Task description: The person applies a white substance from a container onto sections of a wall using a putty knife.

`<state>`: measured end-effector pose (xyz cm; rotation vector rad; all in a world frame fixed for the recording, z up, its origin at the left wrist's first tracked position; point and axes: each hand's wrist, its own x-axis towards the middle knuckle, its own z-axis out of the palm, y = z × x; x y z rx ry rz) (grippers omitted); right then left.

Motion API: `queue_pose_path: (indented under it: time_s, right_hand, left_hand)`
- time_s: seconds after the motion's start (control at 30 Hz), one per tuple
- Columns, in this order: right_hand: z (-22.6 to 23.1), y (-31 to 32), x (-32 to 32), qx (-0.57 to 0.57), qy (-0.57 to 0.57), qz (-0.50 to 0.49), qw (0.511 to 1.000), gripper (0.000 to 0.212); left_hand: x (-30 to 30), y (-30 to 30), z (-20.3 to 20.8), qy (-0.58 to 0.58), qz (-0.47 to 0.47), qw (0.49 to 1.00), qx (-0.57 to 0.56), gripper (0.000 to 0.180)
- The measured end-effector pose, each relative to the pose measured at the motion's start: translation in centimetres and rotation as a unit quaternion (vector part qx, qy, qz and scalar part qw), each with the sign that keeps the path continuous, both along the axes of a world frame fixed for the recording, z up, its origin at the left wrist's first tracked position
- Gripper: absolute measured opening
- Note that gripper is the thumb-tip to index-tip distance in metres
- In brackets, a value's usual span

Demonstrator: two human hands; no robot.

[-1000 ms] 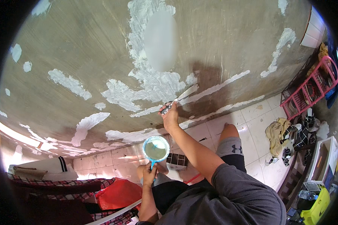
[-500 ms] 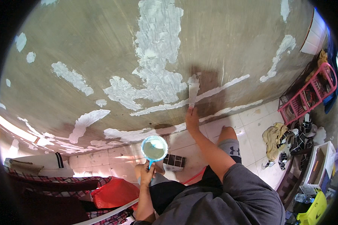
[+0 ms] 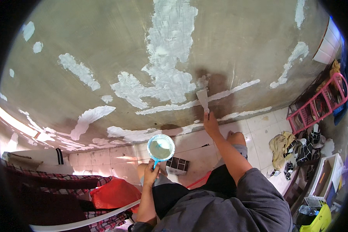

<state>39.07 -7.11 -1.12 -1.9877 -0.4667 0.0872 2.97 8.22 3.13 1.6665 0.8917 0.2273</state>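
My right hand (image 3: 210,123) grips the lower end of a putty knife (image 3: 203,99), its blade held at the grey wall (image 3: 116,34) just under a small fresh white smear. A large patch of white filler (image 3: 168,42) runs down the wall left of the blade, and a long thin filler strip (image 3: 236,91) passes beside it. In my left hand (image 3: 150,174) is the blue handle of a round dipper (image 3: 161,148), held over the floor. Pale putty lies in its bowl, and dried white coats the rim.
A pink plastic rack (image 3: 315,108) leans near the wall at right, with crumpled cloths (image 3: 284,147) on the tiled floor below it. At left sit a red plastic bag (image 3: 116,193) and plaid fabric (image 3: 65,178) by a curved white rail (image 3: 85,222). A dark tile-patterned piece (image 3: 178,164) lies behind the dipper.
My right hand and the putty knife have moved slightly right and down, and the blade now tilts the other way. A small smear shows where the blade was. The view has shifted a little.
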Motion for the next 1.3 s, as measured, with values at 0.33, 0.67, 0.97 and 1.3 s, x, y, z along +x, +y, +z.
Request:
queue_pose_path:
  time_s: [0.33, 0.67, 0.97, 1.3]
  right_hand:
    - [1.8, -4.4, -0.3, -0.129, -0.215, -0.003, 0.968, 0.031]
    - [12.9, -7.6, 10.5, -0.281, -0.386, 0.028, 0.878, 0.031]
    - [15.5, -8.8, 8.6, -0.263, -0.4, 0.048, 0.877, 0.031]
    - [17.2, -12.2, 7.8, -0.312, -0.333, 0.118, 0.882, 0.03]
  left_hand:
    - [-0.7, 0.3, -1.8, -0.004, 0.005, 1.0, 0.013, 0.024]
    - [0.0, -0.2, -1.4, -0.021, 0.013, 1.0, 0.007, 0.021]
    - [-0.8, 0.3, -0.7, -0.027, 0.013, 0.999, 0.018, 0.025]
    - [-0.7, 0.0, -0.8, -0.047, -0.014, 0.998, 0.045, 0.021]
